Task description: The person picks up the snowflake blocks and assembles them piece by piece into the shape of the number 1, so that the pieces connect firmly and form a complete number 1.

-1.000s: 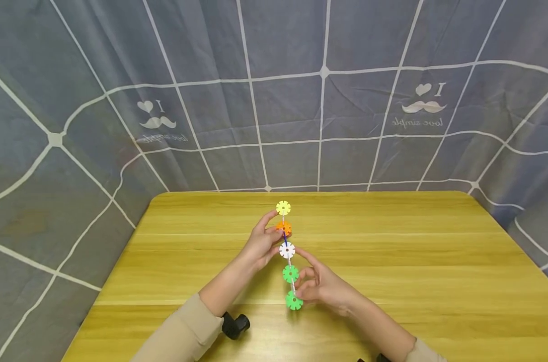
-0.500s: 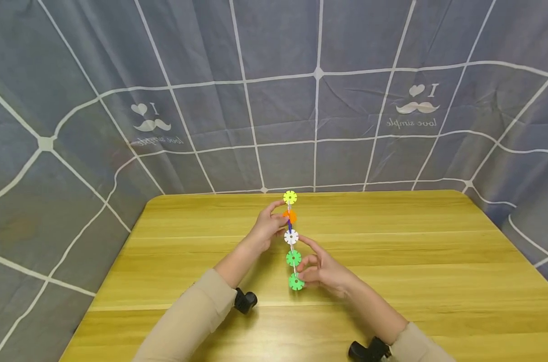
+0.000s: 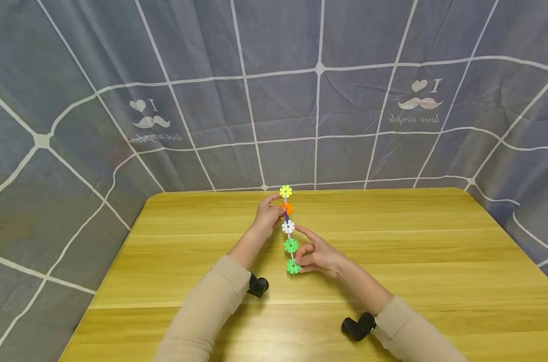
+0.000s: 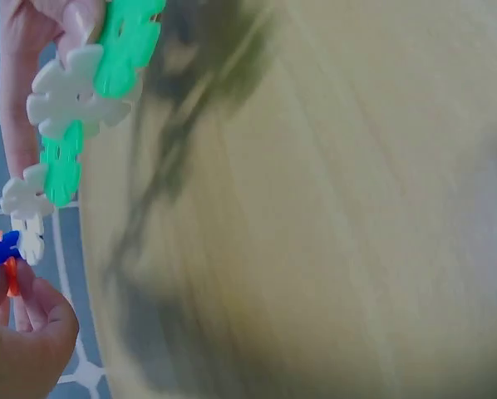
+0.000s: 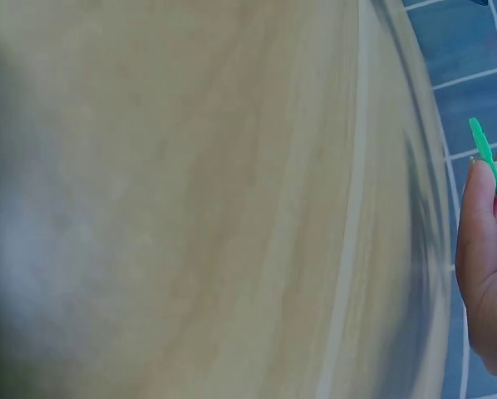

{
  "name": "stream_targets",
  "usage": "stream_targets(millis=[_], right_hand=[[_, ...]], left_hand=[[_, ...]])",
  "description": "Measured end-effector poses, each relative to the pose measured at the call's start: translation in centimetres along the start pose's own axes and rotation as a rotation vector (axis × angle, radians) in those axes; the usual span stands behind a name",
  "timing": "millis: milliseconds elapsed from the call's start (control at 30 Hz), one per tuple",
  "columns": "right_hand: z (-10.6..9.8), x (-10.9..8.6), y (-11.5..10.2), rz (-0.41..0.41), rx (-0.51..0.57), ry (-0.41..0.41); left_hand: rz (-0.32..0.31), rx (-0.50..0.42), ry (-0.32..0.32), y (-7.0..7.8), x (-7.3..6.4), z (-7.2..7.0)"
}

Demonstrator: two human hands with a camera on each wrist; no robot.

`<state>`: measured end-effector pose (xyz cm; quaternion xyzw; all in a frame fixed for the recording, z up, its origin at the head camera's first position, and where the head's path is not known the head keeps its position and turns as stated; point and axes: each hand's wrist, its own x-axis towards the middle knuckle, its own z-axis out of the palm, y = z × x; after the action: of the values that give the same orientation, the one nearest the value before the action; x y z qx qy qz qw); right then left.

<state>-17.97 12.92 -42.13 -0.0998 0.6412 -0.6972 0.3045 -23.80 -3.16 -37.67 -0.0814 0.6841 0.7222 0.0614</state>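
Note:
A chain of interlocking snowflake discs runs between my two hands over the table. From its far end in the head view come a yellow disc (image 3: 285, 191), an orange disc (image 3: 289, 208), a dark blue disc (image 3: 287, 219) seen edge-on, a white disc (image 3: 288, 227) and two green discs (image 3: 291, 245), joined by white discs turned edge-on. My left hand (image 3: 266, 215) pinches the chain near the orange and blue discs. With thumb and fingers, my right hand (image 3: 323, 257) pinches the nearest green disc (image 5: 484, 154), its index finger stretched toward the white one.
The wooden table (image 3: 414, 261) spreads under both arms. Behind it hangs a grey curtain (image 3: 283, 110) with white grid lines. Black wrist-worn devices (image 3: 359, 327) sit at both sleeves.
Both hands and the disc chain have moved away from the body, toward the table's far edge. The grip of each hand on the chain looks the same.

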Motion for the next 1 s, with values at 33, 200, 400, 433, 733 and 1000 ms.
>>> stream_targets(millis=[33,200,400,433,733,1000], right_hand=[[-0.2,0.1,0.0,0.006,-0.006,0.003],[-0.7,0.6,0.2,0.035,-0.043,0.035],[-0.2,1.1,0.7,0.072,-0.074,0.014],[-0.1,1.2,0.7,0.075,-0.077,0.013],[-0.3,1.2,0.4,0.101,-0.096,0.055],[-1.1,1.0,0.2,0.077,-0.076,0.047]], left_hand=[[-0.012,-0.007,0.005,0.1,-0.1,0.1],[-0.058,-0.033,0.050,-1.6,1.8,0.6],[-0.012,-0.071,0.054,-13.6,13.8,-1.2],[-0.032,-0.074,0.057,-15.7,16.0,-1.5],[-0.046,-0.017,0.081,-15.8,16.1,-1.5],[0.105,0.297,0.025,-6.2,5.4,-2.1]])
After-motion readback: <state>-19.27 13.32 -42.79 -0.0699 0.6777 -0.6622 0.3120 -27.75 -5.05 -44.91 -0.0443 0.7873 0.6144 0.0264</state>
